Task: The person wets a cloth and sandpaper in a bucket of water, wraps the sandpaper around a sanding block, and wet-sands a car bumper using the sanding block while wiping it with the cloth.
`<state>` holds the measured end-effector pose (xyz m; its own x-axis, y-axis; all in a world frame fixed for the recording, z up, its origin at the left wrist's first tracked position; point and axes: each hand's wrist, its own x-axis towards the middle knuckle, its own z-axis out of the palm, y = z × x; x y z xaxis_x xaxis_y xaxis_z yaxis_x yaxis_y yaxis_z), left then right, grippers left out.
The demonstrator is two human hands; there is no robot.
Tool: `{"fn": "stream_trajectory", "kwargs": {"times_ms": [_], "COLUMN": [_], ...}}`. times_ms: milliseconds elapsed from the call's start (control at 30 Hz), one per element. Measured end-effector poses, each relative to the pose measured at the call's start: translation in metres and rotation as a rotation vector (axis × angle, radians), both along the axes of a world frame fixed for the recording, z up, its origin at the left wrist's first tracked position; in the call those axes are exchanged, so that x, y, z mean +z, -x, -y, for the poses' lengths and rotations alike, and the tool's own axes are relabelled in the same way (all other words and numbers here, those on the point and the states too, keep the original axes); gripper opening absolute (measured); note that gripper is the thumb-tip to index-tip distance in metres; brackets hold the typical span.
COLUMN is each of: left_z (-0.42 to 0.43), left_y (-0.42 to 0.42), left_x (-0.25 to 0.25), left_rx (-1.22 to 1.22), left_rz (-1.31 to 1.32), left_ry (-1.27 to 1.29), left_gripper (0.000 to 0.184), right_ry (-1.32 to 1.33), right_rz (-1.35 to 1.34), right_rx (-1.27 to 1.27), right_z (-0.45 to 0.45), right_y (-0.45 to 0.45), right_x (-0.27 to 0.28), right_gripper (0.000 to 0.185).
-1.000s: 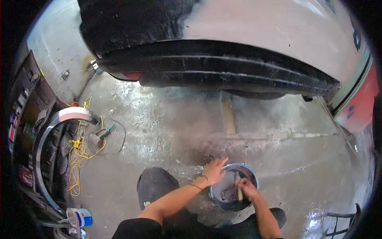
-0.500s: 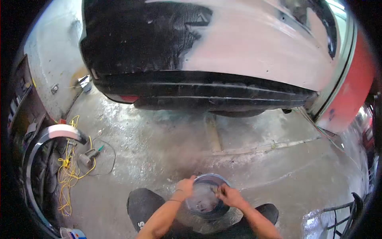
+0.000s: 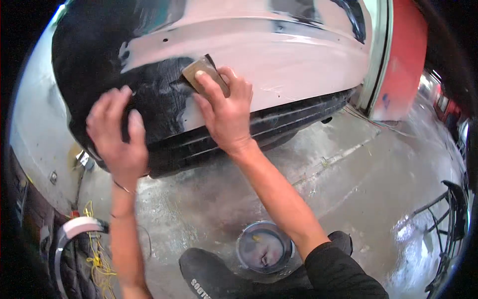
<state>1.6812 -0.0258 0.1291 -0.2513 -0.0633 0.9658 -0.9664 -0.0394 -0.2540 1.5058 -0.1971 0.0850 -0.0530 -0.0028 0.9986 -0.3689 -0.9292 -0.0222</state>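
My right hand (image 3: 228, 109) grips a tan sanding block (image 3: 204, 74) with a dark sheet edge showing behind it. The block lies against the car panel (image 3: 289, 65), where patchy pink primer meets black paint. To its left, my left hand (image 3: 117, 132) is held over the black part, fingers spread and slightly blurred, holding nothing. Whether it touches the panel I cannot tell. Between my legs stands a bucket (image 3: 264, 247) of cloudy water, with a small yellowish thing and a dark crumpled piece in it.
A black bumper (image 3: 298, 117) runs along the car's lower edge. Yellow cord (image 3: 97, 259) and a curved part with a pinkish-white end (image 3: 79, 225) lie at the left. A black frame (image 3: 443, 219) stands at the right, a red panel (image 3: 403, 60) behind. The concrete floor (image 3: 338, 189) looks wet.
Both hands have left the bucket and risen to the car panel. The sanding block is now in my right hand against the surface. The view has tilted and come nearer the car.
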Motion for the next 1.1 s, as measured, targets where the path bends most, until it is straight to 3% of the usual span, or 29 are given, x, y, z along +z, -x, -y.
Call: {"fn": "stream_trajectory", "kwargs": {"times_ms": [33, 67, 133, 233, 300, 367, 467, 533, 633, 733, 833, 900, 1033, 1100], "left_z": [0.003, 0.012, 0.027, 0.038, 0.036, 0.036, 0.033, 0.034, 0.034, 0.037, 0.038, 0.037, 0.040, 0.040], "left_y": [-0.032, -0.060, -0.100, -0.105, -0.106, -0.112, -0.118, -0.119, -0.115, -0.116, -0.116, -0.116, -0.116, -0.116], "left_x": [0.045, 0.058, 0.069, 0.061, 0.059, 0.058, 0.057, 0.056, 0.058, 0.057, 0.057, 0.056, 0.056, 0.057], "left_rx": [0.139, 0.162, 0.162, 0.174, 0.183, 0.198, 0.211, 0.189, 0.156, 0.157, 0.151, 0.137, 0.154, 0.174], "left_rz": [0.126, 0.200, 0.291, 0.263, 0.239, 0.233, 0.240, 0.246, 0.237, 0.235, 0.240, 0.245, 0.251, 0.258], "left_ry": [-0.019, -0.009, -0.022, 0.001, -0.020, -0.029, -0.039, -0.021, -0.009, -0.007, 0.001, 0.002, 0.010, 0.007], "left_gripper": [0.045, 0.049, 0.050, 0.051, 0.052, 0.053, 0.053, 0.053, 0.053, 0.053, 0.054, 0.054, 0.054, 0.054], "right_ry": [0.024, 0.050, 0.125, -0.132, -0.234, -0.210, 0.109, 0.102, 0.148, 0.162, 0.038, 0.024, 0.173, 0.183], "right_rz": [0.027, 0.040, 0.118, 0.353, 0.519, 0.451, 0.169, 0.112, 0.124, 0.190, 0.158, 0.131, 0.138, 0.168], "right_rx": [-0.105, -0.201, -0.326, -0.380, -0.389, -0.458, -0.382, -0.238, -0.283, -0.324, -0.207, -0.163, -0.241, -0.263], "right_z": [0.022, 0.051, 0.102, 0.144, 0.153, 0.102, 0.013, 0.003, 0.023, 0.024, -0.002, -0.007, 0.004, 0.007], "right_y": [0.016, 0.049, 0.106, 0.148, 0.131, 0.070, -0.030, -0.037, -0.017, -0.026, -0.047, -0.050, -0.042, -0.044], "right_x": [0.002, 0.005, 0.020, 0.031, 0.036, 0.034, 0.005, 0.001, 0.047, 0.046, -0.048, -0.060, 0.047, 0.060], "right_gripper": [0.048, 0.047, 0.044, 0.040, 0.043, 0.042, 0.042, 0.041, 0.044, 0.044, 0.043, 0.043, 0.045, 0.045]}}
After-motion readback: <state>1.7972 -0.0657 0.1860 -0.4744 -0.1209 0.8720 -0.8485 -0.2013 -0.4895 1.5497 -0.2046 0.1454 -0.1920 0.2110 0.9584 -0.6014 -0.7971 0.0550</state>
